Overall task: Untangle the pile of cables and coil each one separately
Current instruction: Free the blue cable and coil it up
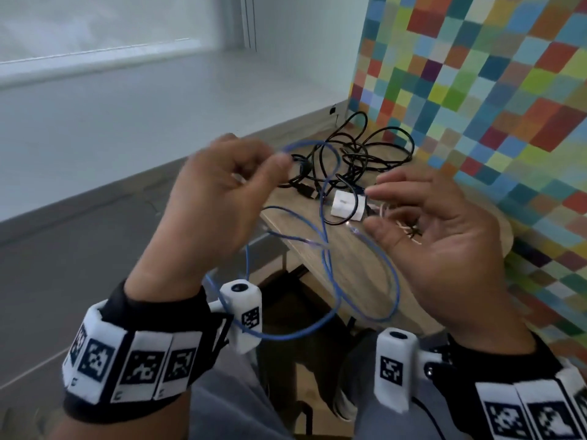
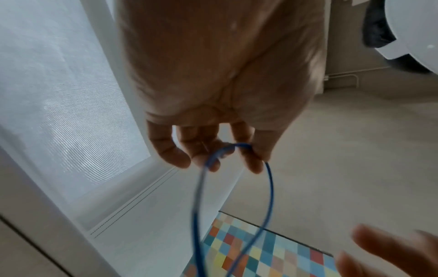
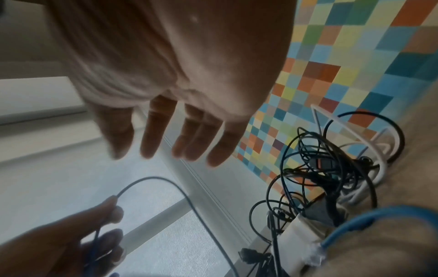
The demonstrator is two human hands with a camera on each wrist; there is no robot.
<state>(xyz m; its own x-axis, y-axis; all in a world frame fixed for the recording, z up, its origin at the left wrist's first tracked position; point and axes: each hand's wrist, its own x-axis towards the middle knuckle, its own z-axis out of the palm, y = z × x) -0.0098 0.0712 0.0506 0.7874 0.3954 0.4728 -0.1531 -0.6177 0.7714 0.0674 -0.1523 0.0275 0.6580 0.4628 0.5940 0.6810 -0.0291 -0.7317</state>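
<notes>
- Left hand [image 1: 219, 188] pinches the blue cable [image 1: 330, 249], its loops hanging between both wrists.
- Right hand [image 1: 444, 236] is empty, fingers [image 3: 151, 131] spread.
- Black cables [image 1: 365, 154] and white charger [image 1: 347, 204] lie tangled on the surface [image 1: 346, 262] beside the checkered wall [image 1: 492, 90].

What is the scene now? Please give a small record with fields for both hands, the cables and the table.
left hand: pinches blue cable, raised above the table
right hand: open, holds nothing
blue cable: hangs in loose loops between the hands
black cables: tangled pile on wooden table
white adapter: beside the pile
</notes>
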